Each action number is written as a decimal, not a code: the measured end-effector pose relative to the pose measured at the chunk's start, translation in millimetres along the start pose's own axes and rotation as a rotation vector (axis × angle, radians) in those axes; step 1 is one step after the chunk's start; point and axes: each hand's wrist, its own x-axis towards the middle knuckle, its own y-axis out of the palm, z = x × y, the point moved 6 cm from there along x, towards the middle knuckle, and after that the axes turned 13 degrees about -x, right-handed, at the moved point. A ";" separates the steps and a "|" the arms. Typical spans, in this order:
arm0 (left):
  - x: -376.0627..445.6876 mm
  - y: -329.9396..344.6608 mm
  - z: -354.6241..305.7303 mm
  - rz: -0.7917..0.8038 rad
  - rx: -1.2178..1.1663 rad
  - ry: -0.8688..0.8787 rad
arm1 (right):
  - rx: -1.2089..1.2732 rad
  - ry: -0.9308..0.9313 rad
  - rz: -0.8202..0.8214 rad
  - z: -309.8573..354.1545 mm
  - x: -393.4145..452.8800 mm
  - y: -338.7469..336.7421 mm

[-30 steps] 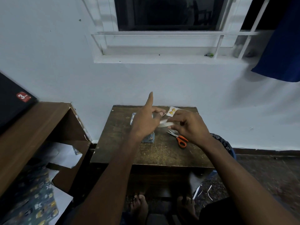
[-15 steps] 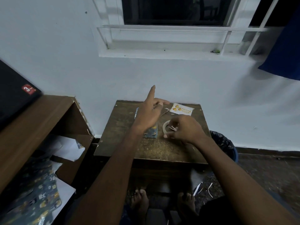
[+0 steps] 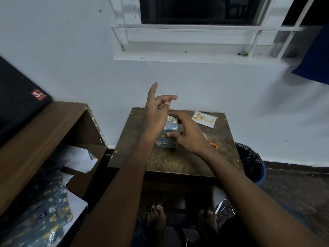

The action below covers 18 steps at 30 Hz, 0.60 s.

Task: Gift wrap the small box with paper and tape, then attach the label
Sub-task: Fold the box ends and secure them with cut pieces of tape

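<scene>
The small box (image 3: 171, 125), wrapped in blue patterned paper, stands on the brown wooden table (image 3: 178, 161). My right hand (image 3: 188, 134) grips it, with the fingers over its top and the thumb on its near side. My left hand (image 3: 156, 111) hovers above and left of the box with its index finger pointing up. A small pale piece of tape (image 3: 167, 103) seems pinched at its thumb tip. The white label card (image 3: 204, 119) with orange drawings lies at the table's far right. The tape roll (image 3: 205, 135) is mostly hidden behind my right hand.
An orange scissors handle (image 3: 213, 145) shows by my right wrist. A bin with a black liner (image 3: 252, 163) stands right of the table. The brown shelf unit (image 3: 53, 132) on the left holds white paper (image 3: 78, 159) and patterned wrapping paper (image 3: 44, 211). My bare feet (image 3: 156, 220) are under the table.
My right hand left the tape roll on the table and moved left onto the box. My left hand rose with the tape piece. The view shifted slightly.
</scene>
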 end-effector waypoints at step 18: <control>0.1 -41.9 18.3 0.108 0.118 -0.113 | 0.211 0.166 -0.154 -22.2 4.2 -11.7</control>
